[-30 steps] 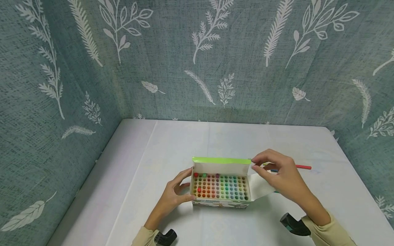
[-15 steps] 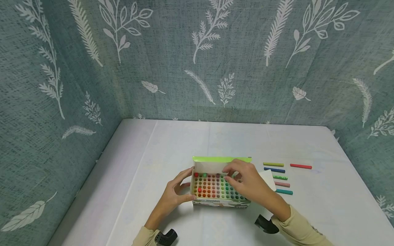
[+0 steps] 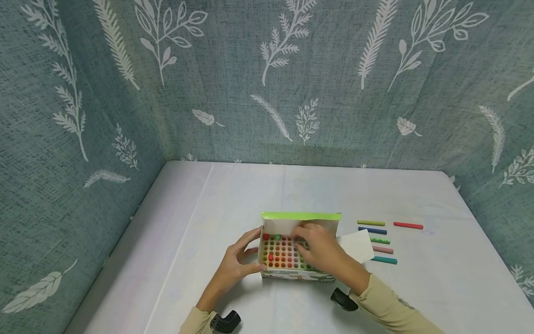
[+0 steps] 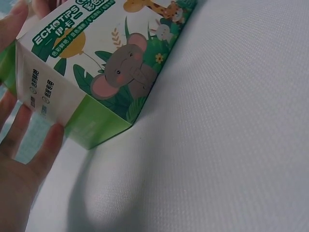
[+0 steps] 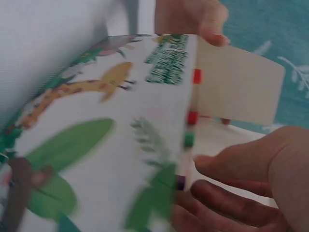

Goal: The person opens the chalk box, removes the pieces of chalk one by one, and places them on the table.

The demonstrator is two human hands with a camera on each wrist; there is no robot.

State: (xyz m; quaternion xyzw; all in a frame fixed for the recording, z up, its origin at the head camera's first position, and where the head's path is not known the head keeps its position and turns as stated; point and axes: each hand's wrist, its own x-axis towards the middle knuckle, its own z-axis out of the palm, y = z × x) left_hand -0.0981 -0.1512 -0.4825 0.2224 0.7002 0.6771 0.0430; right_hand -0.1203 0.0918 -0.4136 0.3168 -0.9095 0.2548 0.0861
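A crayon box [image 3: 280, 274] with an upright green-edged lid stands in front of me, its inside a grid of holes. A few crayons stick up from the holes: a red crayon [image 3: 270, 257], a green crayon [image 3: 277, 237] and others. My left hand [image 3: 238, 260] grips the box's left end, thumb at the front and fingers round the side. Above the back rows is my right hand [image 3: 323, 248], hiding part of the grid. In the right wrist view its thumb and forefinger are apart, close beside a purple crayon [image 5: 181, 182].
Right of the box lie several loose crayons, among them a red crayon [image 3: 408, 225], a blue crayon [image 3: 372, 230] and a teal crayon [image 3: 384, 260]. The box's white side flap [image 3: 356, 246] sticks out over some of them. A leaf-patterned curtain [image 3: 233, 83] rises behind the white table [image 3: 217, 195].
My right hand has moved left from the box's right end to above the middle back holes, uncovering the loose crayons. The left hand has kept its hold on the box.
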